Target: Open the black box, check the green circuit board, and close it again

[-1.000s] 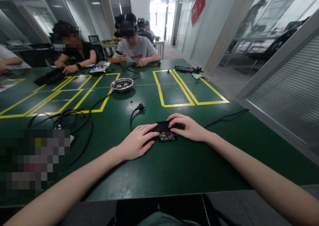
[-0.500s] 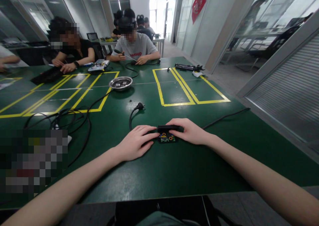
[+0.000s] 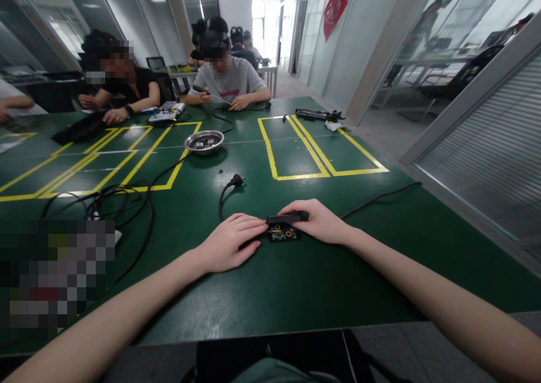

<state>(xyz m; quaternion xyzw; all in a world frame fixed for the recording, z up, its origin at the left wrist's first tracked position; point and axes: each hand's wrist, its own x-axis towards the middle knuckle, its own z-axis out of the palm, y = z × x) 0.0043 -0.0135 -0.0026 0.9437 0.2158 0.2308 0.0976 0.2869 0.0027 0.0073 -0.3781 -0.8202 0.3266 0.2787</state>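
One long, flat black plastic cover (image 3: 287,219) is pinched in our right grip (image 3: 322,221) in the head view, thumb on the near side, fingers over the far side, the cover seemingly tilted. Just below the cover, on the near side of that grip, lies a small green circuit board with orange rings (image 3: 280,235), low over the dark green tabletop (image 3: 236,307). Our left grip (image 3: 232,241) is spread, fingertips at the cover's left end, thumb apart; how firmly they press, we cannot tell. Beyond the left grip lies a black cable with a moulded plug (image 3: 237,181). We judge it best to steady the left end with the left fingertips, keep the right thumb off the rings, and tilt the cover gently, without force, in case wires join it to the board.
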